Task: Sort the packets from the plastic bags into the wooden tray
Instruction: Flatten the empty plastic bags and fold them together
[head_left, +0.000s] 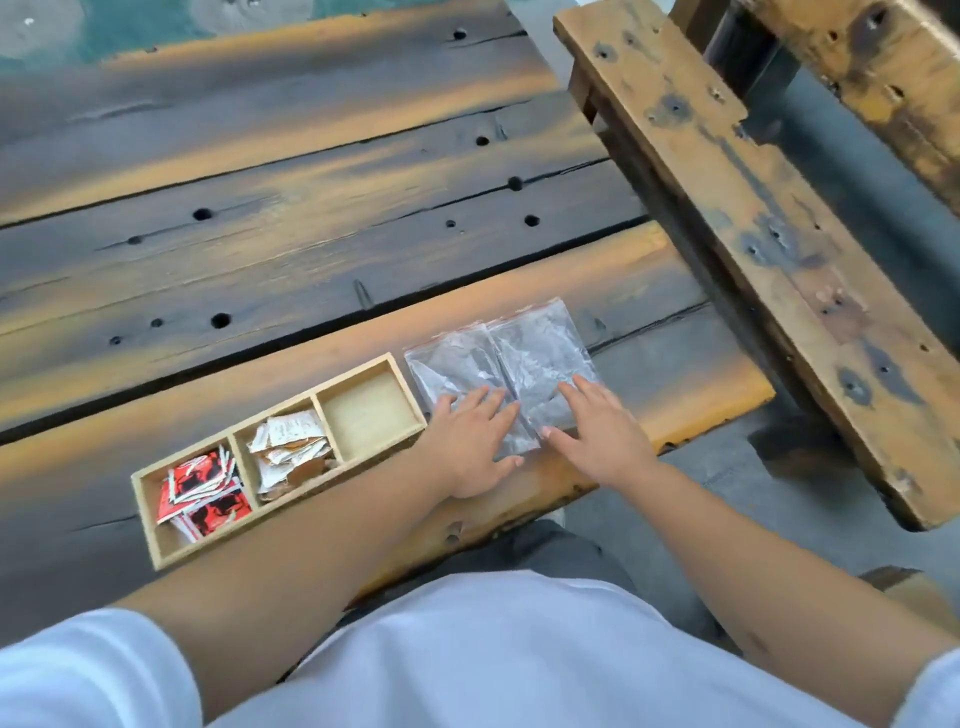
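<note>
Bags (519, 358), seemingly empty, flat under both hands (540, 436) beside tray (410, 395).

A table (291, 208) of broad, dark weathered planks streaked with orange fills most of the frame, its boards split by long gaps and dotted with round holes. On the plank nearest the lower edge lies a wooden tray (410, 395) with three compartments, set at a slant in the lower left centre. Just right of it, two clear plastic bags (498, 358) lie flat side by side, overlapping slightly. Both hands, left hand (478, 447) and right hand (602, 436), rest palm-down on the bags' near ends.
</note>
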